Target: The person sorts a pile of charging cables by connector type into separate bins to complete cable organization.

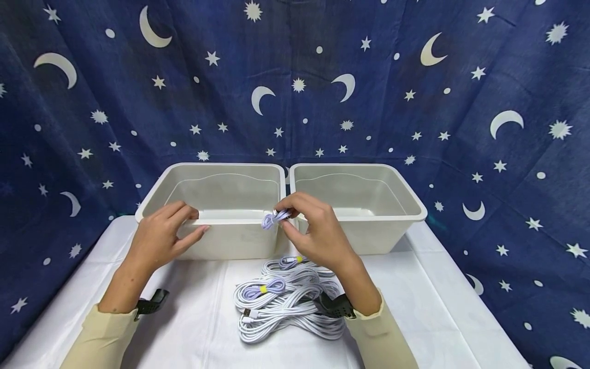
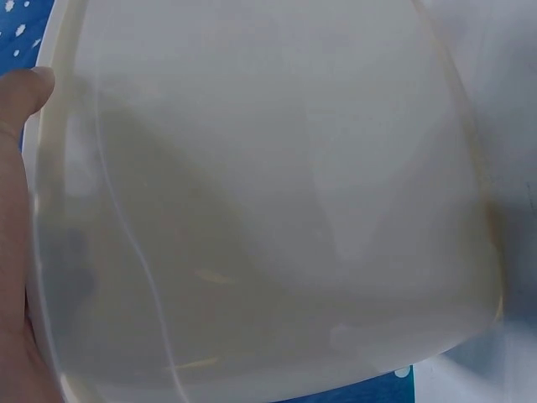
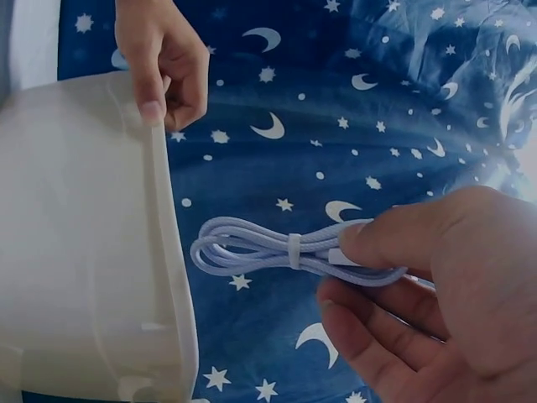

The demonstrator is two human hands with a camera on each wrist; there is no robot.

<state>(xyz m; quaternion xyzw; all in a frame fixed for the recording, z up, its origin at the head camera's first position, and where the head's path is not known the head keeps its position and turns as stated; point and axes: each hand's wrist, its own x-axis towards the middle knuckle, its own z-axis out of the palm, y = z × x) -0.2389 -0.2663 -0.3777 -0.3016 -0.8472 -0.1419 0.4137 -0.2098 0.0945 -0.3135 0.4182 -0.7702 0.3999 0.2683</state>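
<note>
My right hand pinches a small lavender charging cable, folded into a bundle and bound by a white tie. In the head view this cable is by the right end of the left bin's front rim. My left hand grips the front rim of the left grey-white bin, fingers over the edge and thumb outside. The left wrist view shows the bin's wall close up with my thumb at its edge. Below my right hand lies a pile of coiled white cables, with lavender cables with yellow bands on top.
A second grey-white bin stands just right of the first on a white-covered table. Behind them hangs a dark blue curtain with moons and stars. A USB plug shows at the pile's left side.
</note>
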